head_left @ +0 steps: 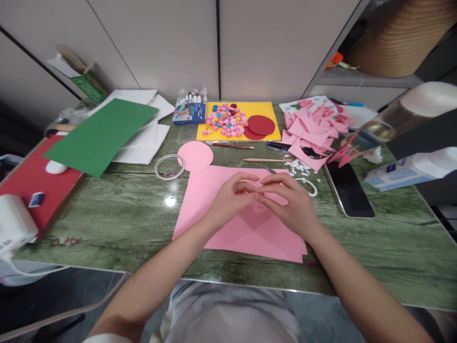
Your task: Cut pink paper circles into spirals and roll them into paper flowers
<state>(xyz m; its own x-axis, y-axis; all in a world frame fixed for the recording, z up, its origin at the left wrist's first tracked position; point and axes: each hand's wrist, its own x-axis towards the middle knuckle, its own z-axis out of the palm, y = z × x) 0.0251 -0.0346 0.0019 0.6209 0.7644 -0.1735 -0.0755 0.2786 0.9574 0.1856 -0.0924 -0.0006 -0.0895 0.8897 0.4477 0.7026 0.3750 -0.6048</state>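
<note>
Over a large pink paper sheet [246,233] my two hands meet at the fingertips. My left hand [233,197] is closed, its fingers curled and pinched around something small that the fingers mostly hide. From the right, my right hand [291,202] brings its bent fingers to the same spot, where a bit of pink shows between the hands. A pink paper circle [195,156] overlaps the sheet's upper left corner, and a tape roll [169,167] lies beside it. Small white scraps [299,167] and a white ring [310,187] lie just beyond my right hand.
Behind, a yellow sheet [214,134] bears small pink pieces [228,121] and red circles [261,125]. Pink offcuts [314,126], a phone [350,190] and bottles stand or lie at right. Green paper [103,133] and a white charger [16,224] are at left.
</note>
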